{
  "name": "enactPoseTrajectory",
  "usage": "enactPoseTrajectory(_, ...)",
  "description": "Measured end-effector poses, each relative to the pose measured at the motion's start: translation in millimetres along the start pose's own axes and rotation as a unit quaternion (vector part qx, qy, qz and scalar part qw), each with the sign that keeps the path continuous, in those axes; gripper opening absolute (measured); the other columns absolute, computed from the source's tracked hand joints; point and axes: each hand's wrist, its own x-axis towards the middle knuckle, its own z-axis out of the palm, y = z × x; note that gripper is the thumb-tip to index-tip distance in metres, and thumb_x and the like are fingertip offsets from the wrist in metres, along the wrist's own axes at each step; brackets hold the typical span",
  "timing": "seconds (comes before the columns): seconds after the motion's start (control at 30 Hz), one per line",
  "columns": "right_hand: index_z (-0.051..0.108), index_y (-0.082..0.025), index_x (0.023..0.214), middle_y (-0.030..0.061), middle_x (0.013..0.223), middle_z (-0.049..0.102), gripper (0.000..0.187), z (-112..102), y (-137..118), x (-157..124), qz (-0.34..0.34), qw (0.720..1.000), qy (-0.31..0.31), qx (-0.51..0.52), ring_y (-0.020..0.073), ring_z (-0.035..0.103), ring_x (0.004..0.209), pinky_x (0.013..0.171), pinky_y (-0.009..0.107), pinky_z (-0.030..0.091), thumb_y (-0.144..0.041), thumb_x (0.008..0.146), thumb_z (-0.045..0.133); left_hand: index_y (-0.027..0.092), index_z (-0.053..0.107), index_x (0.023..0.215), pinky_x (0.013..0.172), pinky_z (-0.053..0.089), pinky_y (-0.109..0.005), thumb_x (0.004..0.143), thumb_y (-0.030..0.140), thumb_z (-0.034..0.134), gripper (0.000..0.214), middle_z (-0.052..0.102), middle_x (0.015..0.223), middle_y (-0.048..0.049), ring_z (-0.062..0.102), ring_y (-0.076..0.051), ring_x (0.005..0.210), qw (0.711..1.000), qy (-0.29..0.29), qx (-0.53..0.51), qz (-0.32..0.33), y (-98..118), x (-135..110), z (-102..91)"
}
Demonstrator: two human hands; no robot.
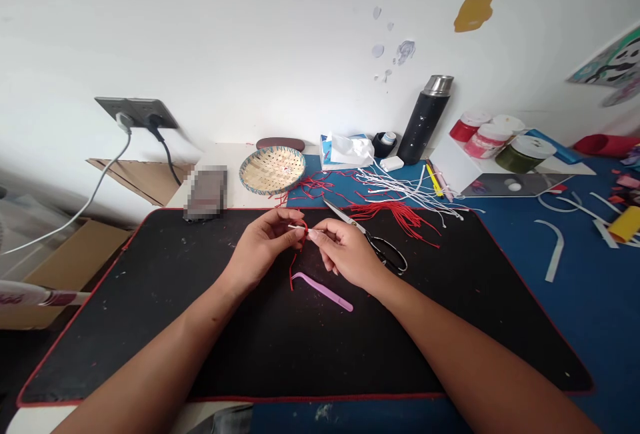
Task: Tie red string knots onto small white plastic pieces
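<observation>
Over the middle of the black mat (150,327), my left hand (263,244) and my right hand (345,251) meet fingertip to fingertip. Both pinch a short white cord (300,227) with a red cord (295,264) looped around it; the red end hangs down toward the mat. A pink pair of tweezers (323,291) lies on the mat just below my hands. Black-handled scissors (373,237) lie right behind my right hand.
Loose red cords (400,214) and white cords (400,187) lie at the mat's far edge. Behind stand a woven basket (273,169), a tissue pack (347,149), a black flask (425,121) and paint jars (500,137). Paper strips (555,247) are scattered on the blue surface at right.
</observation>
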Motion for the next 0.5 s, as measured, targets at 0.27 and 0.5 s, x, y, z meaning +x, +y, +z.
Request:
enactPoseTrajectory(0.27, 0.064, -0.02, 0.093, -0.0077, 0.051, 0.053, 0.026, -0.2, 0.6, -0.5, -0.013, 1.0, 0.0, -0.013, 0.0086, 0.046, 0.04, 0.043, 0.019, 0.036, -0.044, 0.101, 0.057, 0.021, 0.076, 0.109, 0.079, 0.053, -0.029, 0.088, 0.033, 0.077, 0.024, 0.077, 0.11, -0.0072, 0.071, -0.021, 0.09, 0.986, -0.016, 0.16, 0.048, -0.7, -6.8, 4.2)
enactPoseTrajectory(0.5, 0.063, -0.02, 0.092, -0.0083, 0.051, 0.051, 0.023, 0.2, -3.3, -2.2, -0.013, 1.0, -0.007, -0.021, 0.0084, 0.045, 0.04, 0.043, 0.019, 0.036, -0.041, 0.101, 0.056, 0.022, 0.077, 0.103, 0.084, 0.053, -0.031, 0.09, 0.027, 0.072, 0.014, 0.079, 0.102, -0.0063, 0.071, -0.023, 0.09, 0.968, -0.009, 0.235, 0.089, 3.0, -9.2, 6.1)
